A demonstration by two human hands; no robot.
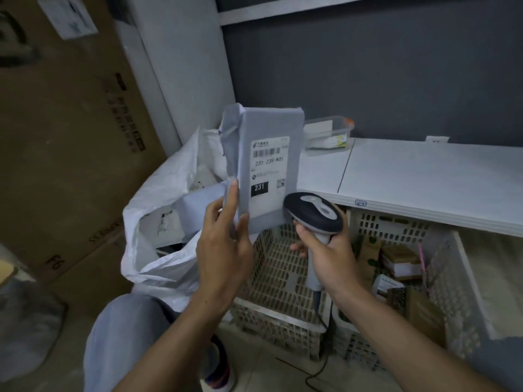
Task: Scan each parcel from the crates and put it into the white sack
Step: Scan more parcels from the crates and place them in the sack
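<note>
My left hand (226, 244) grips the lower left edge of a grey parcel (266, 131) and holds it upright, its white shipping label facing me. My right hand (325, 250) grips the handle of a barcode scanner (312, 212), whose dark head sits just below the parcel's lower right corner. The white sack (158, 193) stands open at the left, with several grey parcels inside. Below my hands is a white perforated crate (280, 275) with nothing visible in it. A second crate (441, 267) to the right holds several small boxes.
A white shelf (424, 176) runs over the crates, with a clear plastic tub (328, 134) at its back. Large cardboard boxes (65, 137) stand at the left. The scanner's cable (319, 360) trails down to the floor. My knee (127, 329) is at the bottom.
</note>
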